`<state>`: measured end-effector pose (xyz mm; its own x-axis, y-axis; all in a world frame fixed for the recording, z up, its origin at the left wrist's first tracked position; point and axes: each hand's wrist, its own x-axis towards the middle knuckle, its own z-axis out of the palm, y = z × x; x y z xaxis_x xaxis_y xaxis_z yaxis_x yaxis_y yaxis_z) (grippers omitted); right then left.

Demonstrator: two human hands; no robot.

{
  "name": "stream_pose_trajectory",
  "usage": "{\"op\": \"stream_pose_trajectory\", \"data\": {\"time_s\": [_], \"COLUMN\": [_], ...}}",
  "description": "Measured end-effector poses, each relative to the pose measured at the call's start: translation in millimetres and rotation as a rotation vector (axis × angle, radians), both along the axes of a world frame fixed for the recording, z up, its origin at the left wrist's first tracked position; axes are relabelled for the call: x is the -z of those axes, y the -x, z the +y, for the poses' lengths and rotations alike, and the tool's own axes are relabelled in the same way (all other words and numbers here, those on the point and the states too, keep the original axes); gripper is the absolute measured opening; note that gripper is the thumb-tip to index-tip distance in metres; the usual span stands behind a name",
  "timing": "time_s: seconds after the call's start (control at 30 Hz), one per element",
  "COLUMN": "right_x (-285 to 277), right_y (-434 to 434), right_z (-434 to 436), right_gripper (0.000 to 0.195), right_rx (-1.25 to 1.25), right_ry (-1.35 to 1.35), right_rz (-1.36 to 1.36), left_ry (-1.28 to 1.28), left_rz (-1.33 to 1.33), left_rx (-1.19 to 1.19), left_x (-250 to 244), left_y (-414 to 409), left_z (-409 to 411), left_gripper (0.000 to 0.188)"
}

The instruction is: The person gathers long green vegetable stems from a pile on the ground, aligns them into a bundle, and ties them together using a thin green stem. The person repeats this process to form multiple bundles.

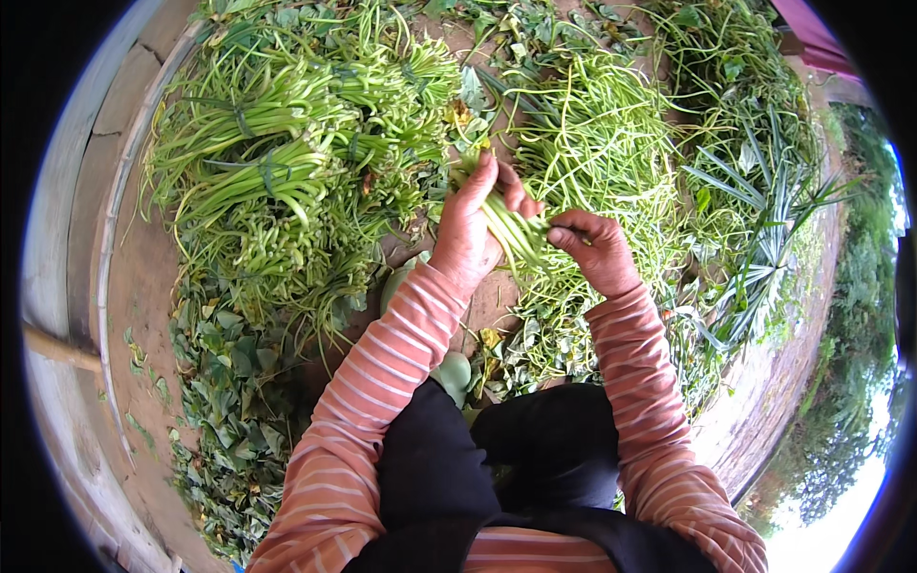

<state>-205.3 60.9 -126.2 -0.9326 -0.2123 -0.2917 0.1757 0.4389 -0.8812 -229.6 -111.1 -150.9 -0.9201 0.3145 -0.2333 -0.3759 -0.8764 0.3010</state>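
Note:
My left hand (476, 215) is closed around a small bunch of green leaf stalks (510, 233). My right hand (591, 247) is just right of the bunch's lower end, thumb and forefinger pinched together; whether a stalk or strip is between them cannot be told. Beyond and left of my left hand lies a big heap of stalk bundles (286, 179), several tied with dark green strips (266, 174). Loose long green stalks (602, 136) are piled behind my right hand.
Cut leaves (240, 379) cover the ground at the left. Darker tangled vines (745, 79) and a spiky palm-like frond (770, 222) lie at the right. A thin pole (114, 208) runs along the left side. A pale green rounded object (453, 374) is near my knees.

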Motion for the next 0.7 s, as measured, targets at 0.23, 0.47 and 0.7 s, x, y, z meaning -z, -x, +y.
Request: {"op": "stream_pose_trajectory", "data": {"time_s": [0.23, 0.47, 0.7], "right_x": [16, 40, 93], "right_y": [-19, -27, -7], "right_z": [38, 94, 119], "right_gripper": [0.014, 0.014, 0.018], "right_rx": [0.052, 0.088, 0.236], "right_ry": [0.0, -0.267, -0.385], "right_rz": [-0.064, -0.064, -0.029], "left_ry": [0.081, 0.127, 0.104], "left_rz": [-0.022, -0.038, -0.037], "left_rx": [-0.08, -0.142, -0.141], "left_x": [2, 5, 2], "left_y": [3, 8, 13], "left_z": [-4, -11, -22], "left_gripper": [0.033, 0.035, 0.03]}}
